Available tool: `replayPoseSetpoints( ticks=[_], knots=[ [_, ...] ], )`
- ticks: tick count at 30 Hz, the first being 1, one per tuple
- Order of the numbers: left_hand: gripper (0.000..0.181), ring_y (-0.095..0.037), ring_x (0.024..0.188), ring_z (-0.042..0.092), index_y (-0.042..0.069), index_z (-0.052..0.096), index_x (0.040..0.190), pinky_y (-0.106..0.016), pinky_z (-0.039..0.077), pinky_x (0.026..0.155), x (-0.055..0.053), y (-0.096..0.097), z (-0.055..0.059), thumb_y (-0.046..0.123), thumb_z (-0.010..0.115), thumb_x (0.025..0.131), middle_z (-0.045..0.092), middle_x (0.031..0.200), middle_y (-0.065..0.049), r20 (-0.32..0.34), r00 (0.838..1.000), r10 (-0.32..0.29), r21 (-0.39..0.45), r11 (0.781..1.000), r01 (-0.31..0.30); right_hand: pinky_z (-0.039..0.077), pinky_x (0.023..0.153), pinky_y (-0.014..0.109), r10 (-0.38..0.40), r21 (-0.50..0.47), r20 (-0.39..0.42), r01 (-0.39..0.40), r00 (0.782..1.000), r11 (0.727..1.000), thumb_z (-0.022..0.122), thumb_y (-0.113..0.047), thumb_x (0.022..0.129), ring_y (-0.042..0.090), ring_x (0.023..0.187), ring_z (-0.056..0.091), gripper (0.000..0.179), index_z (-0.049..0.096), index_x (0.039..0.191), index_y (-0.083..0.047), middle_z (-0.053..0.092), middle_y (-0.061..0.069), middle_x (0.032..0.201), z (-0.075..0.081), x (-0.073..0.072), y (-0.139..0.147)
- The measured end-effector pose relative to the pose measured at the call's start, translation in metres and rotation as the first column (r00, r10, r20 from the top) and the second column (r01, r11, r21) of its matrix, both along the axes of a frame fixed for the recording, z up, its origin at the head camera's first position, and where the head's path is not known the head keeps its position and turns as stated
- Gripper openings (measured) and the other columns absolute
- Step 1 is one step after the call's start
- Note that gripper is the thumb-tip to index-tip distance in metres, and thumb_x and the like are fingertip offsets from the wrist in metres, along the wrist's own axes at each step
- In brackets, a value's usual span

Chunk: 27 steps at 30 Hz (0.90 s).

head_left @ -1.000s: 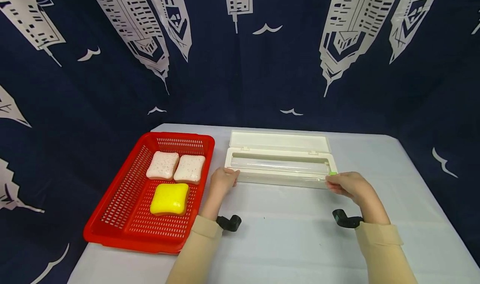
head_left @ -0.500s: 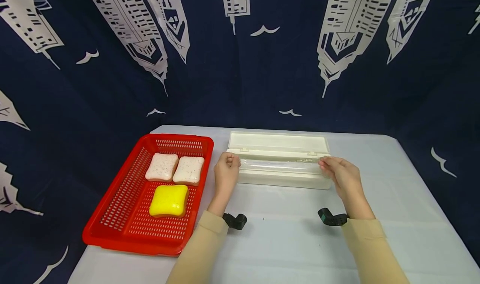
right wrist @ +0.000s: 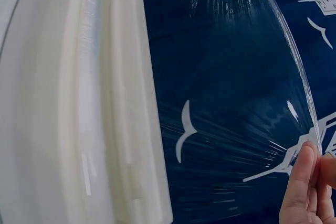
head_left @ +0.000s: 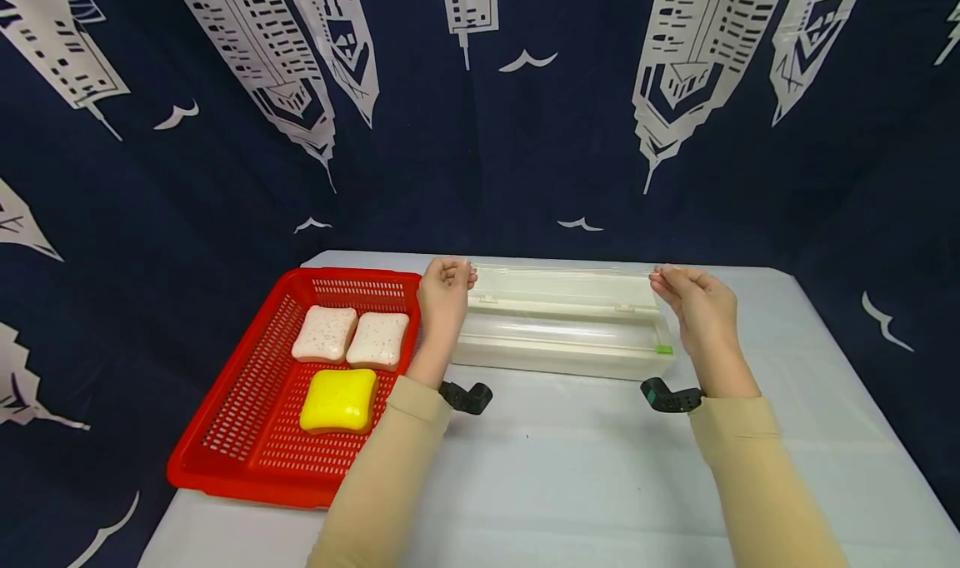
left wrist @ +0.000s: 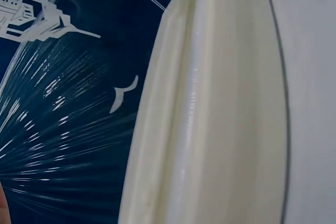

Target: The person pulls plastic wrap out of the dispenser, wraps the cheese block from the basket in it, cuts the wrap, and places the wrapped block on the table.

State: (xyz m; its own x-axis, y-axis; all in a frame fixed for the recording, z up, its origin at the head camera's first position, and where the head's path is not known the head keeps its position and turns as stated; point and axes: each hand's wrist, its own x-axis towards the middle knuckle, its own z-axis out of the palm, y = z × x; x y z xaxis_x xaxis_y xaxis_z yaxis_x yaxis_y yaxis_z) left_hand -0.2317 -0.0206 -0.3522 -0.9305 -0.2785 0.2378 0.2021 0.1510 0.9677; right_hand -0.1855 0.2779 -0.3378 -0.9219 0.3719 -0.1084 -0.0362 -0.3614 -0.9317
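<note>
A cream cling film dispenser (head_left: pixel 555 358) lies on the table with its lid (head_left: pixel 562 286) raised at the back; a roll of clear film sits inside. Between my raised hands a sheet of cling film (right wrist: pixel 231 72) is stretched, and wrinkles fan out from the held corners. My left hand (head_left: pixel 444 306) pinches one corner above the dispenser's left end; only a sliver of a finger (left wrist: pixel 3 205) shows in the left wrist view. At the other end my right hand (head_left: pixel 702 314) pinches the opposite corner between thumb and fingers. A green slider (head_left: pixel 664 350) sits on the dispenser's right front edge.
Left of the dispenser stands a red basket (head_left: pixel 225 401). It holds two white, speckled bread-slice-shaped pieces (head_left: pixel 324 335) and a yellow rounded block (head_left: pixel 339 400). A dark blue printed curtain (head_left: pixel 480 176) hangs behind the white table (head_left: pixel 555 468).
Both hands have risen together from the dispenser's front edge to the height of its lid, drawing the cling film up out of the box. The basket and dispenser have stayed put.
</note>
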Motion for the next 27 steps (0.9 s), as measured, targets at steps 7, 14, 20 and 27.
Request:
replayPoseSetpoints(
  ticks=[7, 14, 20, 27],
  knots=[
    [0.016, -0.013, 0.075, 0.069, -0.003, 0.064, 0.101, -0.02, 0.057, 0.073, -0.009, 0.0, 0.024, 0.011, 0.063, 0.096, 0.073, 0.094, -0.02, -0.076, 0.996, -0.037, 0.005, 0.999, 0.038, 0.055, 0.079, 0.016, -0.017, 0.002, -0.058, 0.017, 0.998, 1.0, 0.071, -0.007, 0.088, 0.007, 0.082, 0.071, 0.016, 0.062, 0.102, -0.006, 0.072, -0.001, 0.092, 0.022, -0.008, 0.004],
    [0.016, -0.017, 0.08, 0.07, -0.003, 0.064, 0.103, -0.02, 0.057, 0.075, -0.013, 0.0, 0.045, 0.012, 0.063, 0.096, 0.073, 0.096, -0.019, -0.141, 0.988, -0.065, 0.012, 0.998, 0.068, 0.056, 0.079, 0.017, -0.038, -0.006, -0.162, 0.038, 0.986, 0.999, 0.074, -0.006, 0.085, 0.009, 0.082, 0.071, 0.021, 0.061, 0.101, -0.003, 0.073, 0.002, 0.088, 0.044, -0.011, 0.005],
    [0.015, -0.009, 0.077, 0.067, -0.003, 0.064, 0.102, -0.02, 0.057, 0.075, -0.011, 0.0, 0.063, 0.01, 0.064, 0.095, 0.072, 0.096, -0.02, -0.179, 0.981, -0.069, 0.055, 0.995, 0.08, 0.056, 0.078, 0.018, -0.049, -0.033, -0.213, 0.043, 0.976, 0.999, 0.078, -0.006, 0.08, 0.012, 0.081, 0.071, 0.027, 0.062, 0.101, -0.001, 0.073, 0.005, 0.09, 0.059, -0.01, 0.005],
    [0.015, -0.005, 0.075, 0.065, -0.004, 0.064, 0.102, -0.021, 0.057, 0.077, -0.01, -0.001, 0.077, 0.009, 0.064, 0.095, 0.07, 0.094, -0.02, -0.22, 0.973, -0.07, 0.066, 0.994, 0.086, 0.057, 0.078, 0.018, -0.067, -0.026, -0.252, 0.063, 0.965, 0.998, 0.079, -0.007, 0.079, 0.012, 0.08, 0.071, 0.028, 0.061, 0.099, -0.001, 0.073, 0.005, 0.089, 0.072, -0.008, 0.003]
  ],
)
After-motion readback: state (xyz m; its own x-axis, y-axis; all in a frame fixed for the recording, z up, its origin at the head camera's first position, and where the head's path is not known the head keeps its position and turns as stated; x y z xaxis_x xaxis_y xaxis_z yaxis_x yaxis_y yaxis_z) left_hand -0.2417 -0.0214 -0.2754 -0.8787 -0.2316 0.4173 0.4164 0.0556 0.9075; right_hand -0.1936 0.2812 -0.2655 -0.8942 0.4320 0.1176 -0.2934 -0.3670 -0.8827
